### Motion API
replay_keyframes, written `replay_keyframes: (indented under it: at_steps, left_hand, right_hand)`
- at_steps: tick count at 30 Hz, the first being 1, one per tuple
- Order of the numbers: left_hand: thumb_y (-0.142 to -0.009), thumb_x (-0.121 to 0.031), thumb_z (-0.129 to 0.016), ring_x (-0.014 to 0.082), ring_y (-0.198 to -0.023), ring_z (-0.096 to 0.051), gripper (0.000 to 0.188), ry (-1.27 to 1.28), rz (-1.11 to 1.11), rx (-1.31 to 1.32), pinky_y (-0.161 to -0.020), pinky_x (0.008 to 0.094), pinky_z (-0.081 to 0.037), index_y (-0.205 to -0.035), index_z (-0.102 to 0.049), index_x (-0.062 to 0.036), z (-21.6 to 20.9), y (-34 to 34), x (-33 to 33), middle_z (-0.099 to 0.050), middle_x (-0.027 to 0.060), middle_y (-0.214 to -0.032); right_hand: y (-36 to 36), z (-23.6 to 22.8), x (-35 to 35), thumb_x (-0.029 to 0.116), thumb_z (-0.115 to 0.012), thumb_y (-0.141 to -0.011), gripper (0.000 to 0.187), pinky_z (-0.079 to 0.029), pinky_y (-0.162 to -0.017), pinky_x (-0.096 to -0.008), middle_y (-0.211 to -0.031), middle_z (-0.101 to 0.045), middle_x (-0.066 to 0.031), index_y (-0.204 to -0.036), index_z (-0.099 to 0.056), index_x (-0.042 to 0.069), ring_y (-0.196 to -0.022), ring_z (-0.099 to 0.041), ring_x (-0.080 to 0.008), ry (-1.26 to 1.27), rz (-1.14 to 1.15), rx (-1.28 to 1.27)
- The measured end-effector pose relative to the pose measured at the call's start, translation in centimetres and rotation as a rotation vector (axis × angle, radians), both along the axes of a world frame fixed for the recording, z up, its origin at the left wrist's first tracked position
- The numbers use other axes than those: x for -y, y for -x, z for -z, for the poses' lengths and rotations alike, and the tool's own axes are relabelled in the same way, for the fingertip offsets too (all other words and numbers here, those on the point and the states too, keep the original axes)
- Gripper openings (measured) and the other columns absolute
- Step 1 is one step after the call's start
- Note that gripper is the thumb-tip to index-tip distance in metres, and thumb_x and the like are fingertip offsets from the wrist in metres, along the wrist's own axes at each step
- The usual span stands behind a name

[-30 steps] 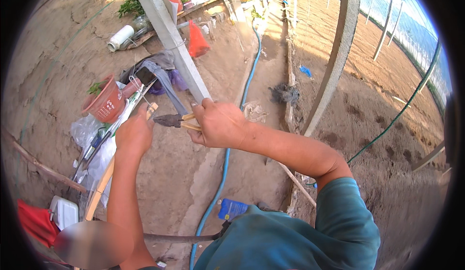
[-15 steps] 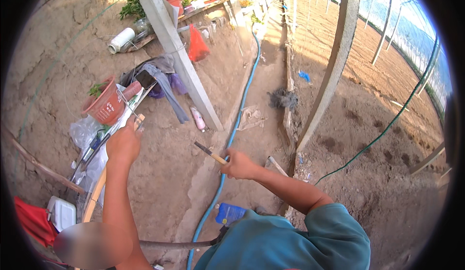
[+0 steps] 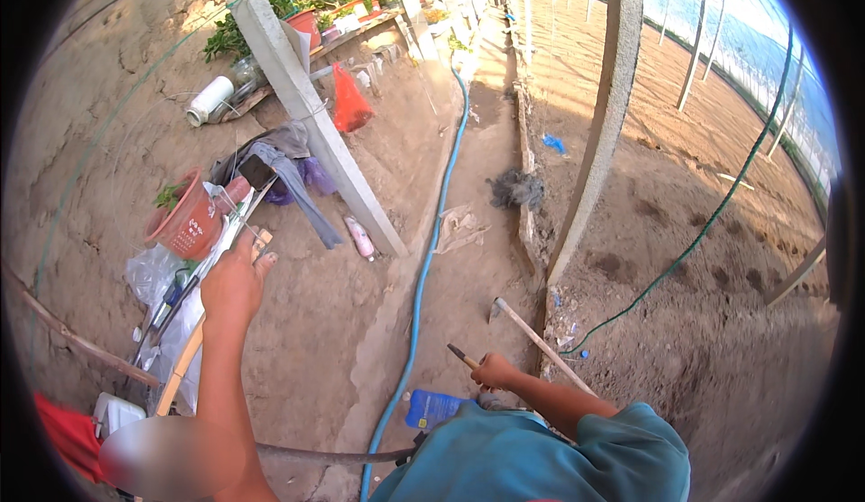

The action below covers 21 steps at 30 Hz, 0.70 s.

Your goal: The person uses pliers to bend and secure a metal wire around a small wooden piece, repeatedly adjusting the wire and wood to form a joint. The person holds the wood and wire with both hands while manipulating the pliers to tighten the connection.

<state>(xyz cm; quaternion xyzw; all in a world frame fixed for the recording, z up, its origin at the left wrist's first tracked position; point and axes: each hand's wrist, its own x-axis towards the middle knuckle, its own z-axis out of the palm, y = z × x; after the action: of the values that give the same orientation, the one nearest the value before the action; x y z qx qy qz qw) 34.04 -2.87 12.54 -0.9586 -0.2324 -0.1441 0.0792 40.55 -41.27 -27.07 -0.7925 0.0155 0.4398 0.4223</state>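
Observation:
My left hand is closed around a long pale strip of bamboo or wood. The strip's upper end shows above my fingers, and its lower part runs down beside my forearm. My right hand is closed on a short knife-like tool with a light wooden handle and a narrow dark blade, pointing up and left. The tool is well apart from the strip, near my body. Beyond my left hand stand a terracotta-coloured pot and some draped grey cloth.
A blue hose runs along the dirt path. Near my right arm lie a long-handled hoe and a blue plastic jug. Concrete posts lean on both sides. A pink bottle lies by the left post.
My right hand has drawn back toward my body and to the right with the knife-like tool. My left hand keeps its hold on the strip. The view has shifted slightly.

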Motion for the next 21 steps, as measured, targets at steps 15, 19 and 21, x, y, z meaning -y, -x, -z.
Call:
replay_keyframes:
  at_steps: [15, 19, 21]
  left_hand:
    - [-0.1, -0.04, -0.068, 0.0396, -0.095, -0.074, 0.047, -0.066, 0.009, 0.081, -0.08, 0.0505, -0.058, -0.136, -0.062, -0.0103, 1.7, 0.2, -1.8, -0.073, 0.0184, -0.109]
    - [-0.1, -0.04, -0.068, 0.0395, -0.093, -0.074, 0.046, -0.073, 0.032, 0.099, -0.078, 0.0509, -0.058, -0.135, -0.062, -0.0109, 1.8, 0.3, -2.2, -0.073, 0.0182, -0.108]
    - [-0.1, -0.04, -0.068, 0.0394, -0.092, -0.074, 0.047, -0.082, 0.015, 0.079, -0.078, 0.0508, -0.058, -0.136, -0.062, -0.0113, 1.7, 0.2, -2.1, -0.073, 0.0178, -0.108]
  right_hand:
    - [2.6, 13.5, 8.1, 0.022, -0.072, -0.085, 0.029, -0.063, -0.075, -0.0391, -0.093, -0.081, -0.0154, -0.099, -0.079, -0.002, -0.077, -0.079, -0.0256, 0.409, -0.182, 0.093]
    - [2.6, 12.8, 9.1, 0.024, -0.071, -0.086, 0.03, -0.062, -0.079, -0.0403, -0.093, -0.08, -0.0172, -0.1, -0.08, -0.001, -0.077, -0.079, -0.028, 0.479, -0.222, 0.094]
    - [3.2, 11.9, 9.6, 0.024, -0.07, -0.087, 0.03, -0.062, -0.076, -0.0402, -0.091, -0.079, -0.0173, -0.101, -0.08, -0.001, -0.076, -0.078, -0.0287, 0.479, -0.155, 0.022]
